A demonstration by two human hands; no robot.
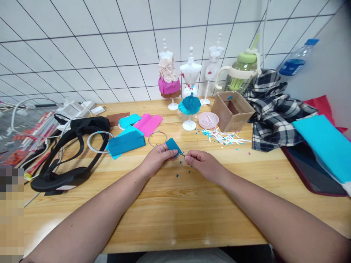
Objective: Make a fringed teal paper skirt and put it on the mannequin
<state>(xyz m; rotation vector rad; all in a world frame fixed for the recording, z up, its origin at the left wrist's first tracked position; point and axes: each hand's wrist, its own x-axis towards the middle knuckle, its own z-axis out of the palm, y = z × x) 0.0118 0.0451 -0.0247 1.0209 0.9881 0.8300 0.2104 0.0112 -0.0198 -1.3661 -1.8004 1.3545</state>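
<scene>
Near the middle of the table, my left hand (160, 157) pinches a small folded piece of teal paper (173, 145) between thumb and fingers. My right hand (201, 163) is closed around a small metal tool (182, 155), whose tip meets the paper's right edge; it looks like small scissors, but the fingers hide most of it. Tiny teal scraps (177, 175) lie on the wood below the hands. Just behind them stands a white mini mannequin (190, 75) wearing a teal ruffled skirt (189, 104).
Left are teal sheets (127, 143), a pink sheet (148, 124), wire rings and a black headset (63, 179). Behind stand a dressed mannequin (169, 78), a pink dish (208, 120) and a cardboard box (231, 111). Paper shreds (226, 137), plaid cloth (274, 106) and a tablet (309, 171) lie right.
</scene>
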